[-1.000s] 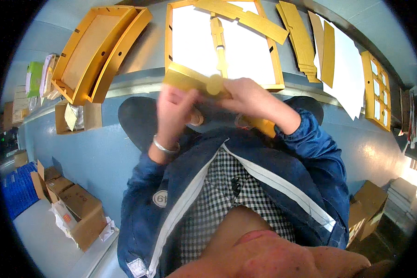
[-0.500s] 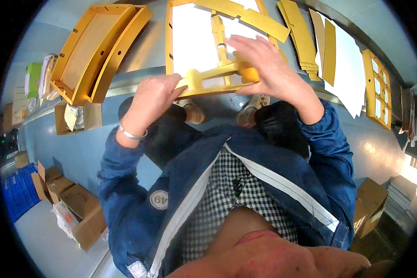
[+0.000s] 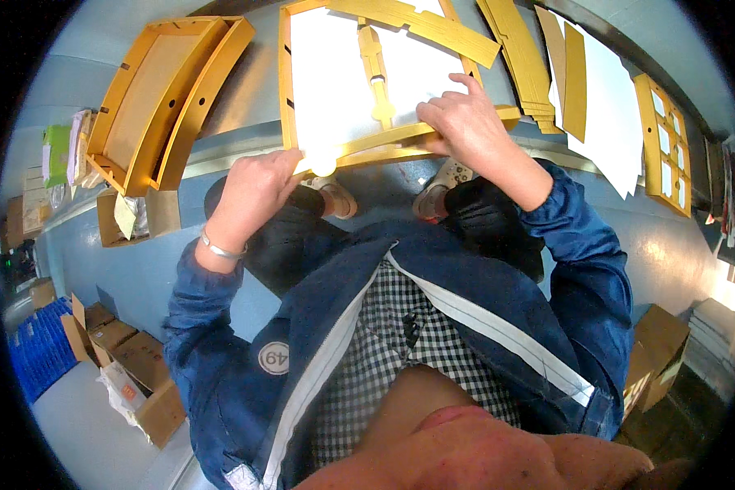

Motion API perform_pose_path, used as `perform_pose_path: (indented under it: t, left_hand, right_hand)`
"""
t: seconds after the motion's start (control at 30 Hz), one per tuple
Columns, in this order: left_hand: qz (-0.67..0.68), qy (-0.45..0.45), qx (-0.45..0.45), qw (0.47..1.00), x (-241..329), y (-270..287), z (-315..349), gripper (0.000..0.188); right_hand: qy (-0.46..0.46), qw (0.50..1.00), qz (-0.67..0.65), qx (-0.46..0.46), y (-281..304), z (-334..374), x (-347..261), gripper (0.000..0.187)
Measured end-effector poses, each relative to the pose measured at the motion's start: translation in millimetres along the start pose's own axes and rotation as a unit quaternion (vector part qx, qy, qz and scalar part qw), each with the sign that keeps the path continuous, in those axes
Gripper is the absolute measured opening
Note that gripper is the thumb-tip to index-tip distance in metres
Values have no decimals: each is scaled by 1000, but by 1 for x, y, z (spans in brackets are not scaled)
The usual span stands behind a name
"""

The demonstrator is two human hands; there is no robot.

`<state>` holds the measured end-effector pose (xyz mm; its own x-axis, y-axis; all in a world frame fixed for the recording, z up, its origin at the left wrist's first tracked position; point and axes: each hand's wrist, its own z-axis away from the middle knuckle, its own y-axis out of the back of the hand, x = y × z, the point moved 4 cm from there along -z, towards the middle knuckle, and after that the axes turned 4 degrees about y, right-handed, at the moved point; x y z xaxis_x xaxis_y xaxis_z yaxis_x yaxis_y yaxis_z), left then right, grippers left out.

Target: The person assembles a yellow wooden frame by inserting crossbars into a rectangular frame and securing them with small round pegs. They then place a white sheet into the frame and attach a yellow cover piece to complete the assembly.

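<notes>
A shallow yellow cardboard box [image 3: 287, 77] with a white bottom lies in front of me, its near side at the table's edge. That near side is a folded yellow flap [image 3: 388, 140], bent partly inward, with a rounded tab near its left end. My left hand [image 3: 255, 189] is closed on the flap's left end, at the near left corner. Toward the right, my right hand [image 3: 475, 122] pinches the flap between thumb and fingers, its index finger raised. A narrow yellow strip with rounded tabs [image 3: 371, 53] lies inside on the white bottom. Across the far part rests a long yellow card strip [image 3: 425, 31].
Two yellow trays [image 3: 151, 90] stand at the left. To the right lie stacked yellow strips [image 3: 521, 69], white sheets [image 3: 608, 114] and a yellow frame with several windows [image 3: 666, 147]. Cardboard boxes [image 3: 143, 359] sit low at the left; another carton [image 3: 661, 359] is at the right.
My right hand has gone from spread fingers over the flap to a pinch on it. The flap's right part now stands straighter, its right tab out of sight. My left hand stays at the left corner.
</notes>
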<state>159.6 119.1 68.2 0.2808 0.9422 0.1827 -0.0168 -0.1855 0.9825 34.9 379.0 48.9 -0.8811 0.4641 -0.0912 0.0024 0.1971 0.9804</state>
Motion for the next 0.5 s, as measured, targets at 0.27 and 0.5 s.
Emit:
perform_pose_path:
  t: [0.27,0.5]
  left_hand:
    - [61,14,27,998,-7,-4,-3,18]
    - [80,7,-6,997,-35,-28,-5,21]
  right_hand:
    - [-2,994,-100,-53,12,22,26,28]
    - [2,993,-16,-114,-9,11,35,39]
